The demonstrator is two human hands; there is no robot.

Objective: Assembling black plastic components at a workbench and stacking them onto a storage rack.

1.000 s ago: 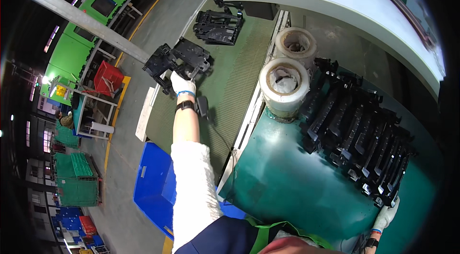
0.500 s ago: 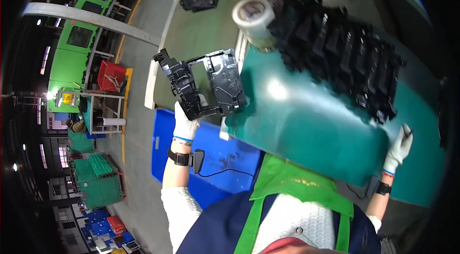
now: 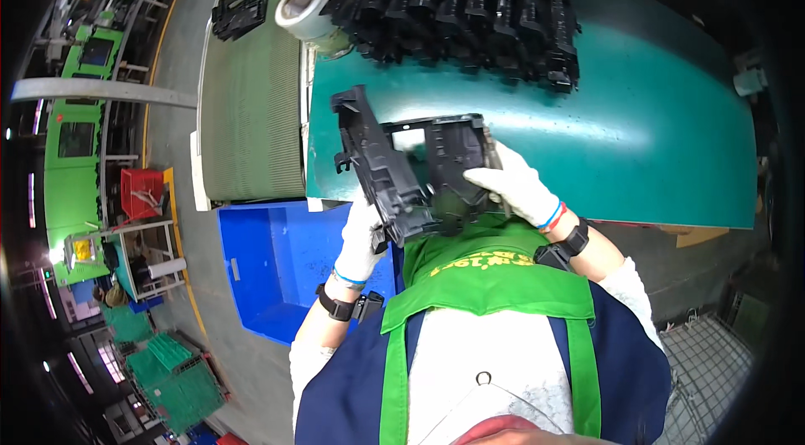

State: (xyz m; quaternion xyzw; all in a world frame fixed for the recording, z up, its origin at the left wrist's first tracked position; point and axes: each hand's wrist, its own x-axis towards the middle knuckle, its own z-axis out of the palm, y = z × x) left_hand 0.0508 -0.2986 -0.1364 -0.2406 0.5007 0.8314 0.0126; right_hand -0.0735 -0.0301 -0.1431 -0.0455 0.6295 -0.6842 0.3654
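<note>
A black moulded plastic frame [image 3: 377, 164], with a rectangular opening and clips along its edges, is held up in front of my apron. My gloved left hand [image 3: 360, 235] is closed round its lower left end; part of the fingers is hidden behind it. On the opposite side my gloved right hand [image 3: 520, 183] grips the edge, thumb lying over the front face. Something thin and greyish shows by the right fingers, too unclear to name. Beyond, a row of similar black frames [image 3: 453, 13] stands packed together on the green tabletop [image 3: 654, 143].
Two rolls of clear film [image 3: 303, 10] stand at the left end of the row. A ribbed conveyor belt [image 3: 256, 109] runs along the left, bearing more black parts [image 3: 241, 13]. Below it sits a blue bin [image 3: 285, 277]. A wire mesh cage [image 3: 708, 369] is at lower right.
My right hand has come from the table's right side to the frame and taken hold of its edge. The frame, in my left hand, has come nearer my body. The view has turned.
</note>
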